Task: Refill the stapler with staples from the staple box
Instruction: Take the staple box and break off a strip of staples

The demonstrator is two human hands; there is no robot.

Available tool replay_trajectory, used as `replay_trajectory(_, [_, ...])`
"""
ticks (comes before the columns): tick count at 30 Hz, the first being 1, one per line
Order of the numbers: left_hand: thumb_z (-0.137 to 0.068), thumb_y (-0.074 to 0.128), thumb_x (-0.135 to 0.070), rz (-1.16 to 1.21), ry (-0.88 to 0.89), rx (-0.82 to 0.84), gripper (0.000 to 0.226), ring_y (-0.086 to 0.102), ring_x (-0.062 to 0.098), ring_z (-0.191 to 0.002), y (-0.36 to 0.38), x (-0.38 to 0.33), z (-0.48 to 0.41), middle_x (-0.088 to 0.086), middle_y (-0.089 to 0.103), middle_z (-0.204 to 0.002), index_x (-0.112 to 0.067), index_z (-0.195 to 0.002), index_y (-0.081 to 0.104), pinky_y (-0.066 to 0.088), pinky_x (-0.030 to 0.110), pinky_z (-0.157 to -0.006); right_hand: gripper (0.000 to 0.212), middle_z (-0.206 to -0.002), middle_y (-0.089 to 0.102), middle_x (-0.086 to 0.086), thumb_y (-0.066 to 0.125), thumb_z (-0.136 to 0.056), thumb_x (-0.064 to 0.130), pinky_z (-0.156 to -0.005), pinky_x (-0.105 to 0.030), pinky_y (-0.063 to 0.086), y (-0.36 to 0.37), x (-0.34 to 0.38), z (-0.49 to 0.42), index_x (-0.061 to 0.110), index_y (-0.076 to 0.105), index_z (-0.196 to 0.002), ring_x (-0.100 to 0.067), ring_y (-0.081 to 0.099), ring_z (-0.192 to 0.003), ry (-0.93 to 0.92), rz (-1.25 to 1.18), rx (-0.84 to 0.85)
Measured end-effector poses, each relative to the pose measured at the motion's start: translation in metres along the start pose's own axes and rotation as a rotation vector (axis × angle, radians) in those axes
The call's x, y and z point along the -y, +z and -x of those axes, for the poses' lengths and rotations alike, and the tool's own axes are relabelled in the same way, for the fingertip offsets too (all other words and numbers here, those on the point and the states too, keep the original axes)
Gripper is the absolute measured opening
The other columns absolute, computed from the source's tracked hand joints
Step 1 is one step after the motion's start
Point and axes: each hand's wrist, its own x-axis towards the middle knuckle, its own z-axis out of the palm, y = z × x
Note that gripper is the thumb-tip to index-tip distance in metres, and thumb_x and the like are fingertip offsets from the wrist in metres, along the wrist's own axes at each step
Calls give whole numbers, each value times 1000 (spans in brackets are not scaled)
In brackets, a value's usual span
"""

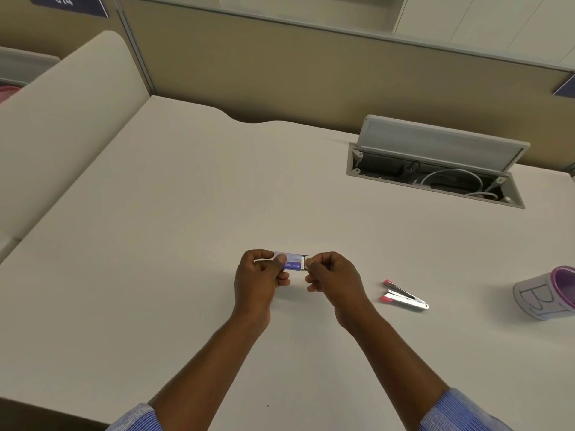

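Observation:
A small white and blue staple box [292, 261] is held above the middle of the desk between both hands. My left hand [259, 279] grips its left end with thumb and fingers. My right hand [331, 276] pinches the inner tray at the box's right end, which sticks out a little. The stapler [404, 296], silver with red ends, lies swung open on the desk to the right of my right hand, apart from it. Whether staples lie in the tray is hidden by my fingers.
A white cup with a purple rim [547, 295] lies at the right edge of the desk [186, 213]. An open cable hatch [435, 169] with wires sits at the back right. Partition walls [280, 66] close off the back and left.

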Motion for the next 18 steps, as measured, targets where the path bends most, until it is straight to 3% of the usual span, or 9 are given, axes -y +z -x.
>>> replay_trajectory(10, [-90, 75, -20, 10, -8, 8, 18, 74, 16, -65, 5, 6, 2, 8, 78, -85, -19, -104, 64, 62, 29, -66, 8, -83, 76, -2, 70, -95, 23, -54, -17, 53, 8, -2, 8, 15, 70, -92, -5, 68, -60, -64, -12, -50])
replay_trajectory(18, [-92, 72, -21, -23, -16, -24, 14, 74, 15, -64, 6, 14, -1, 4, 78, -84, -19, -103, 64, 62, 29, -66, 8, -87, 77, -3, 68, -96, 21, -61, -23, 58, 11, -3, 10, 17, 73, -92, -6, 70, -65, -56, -39, -38])
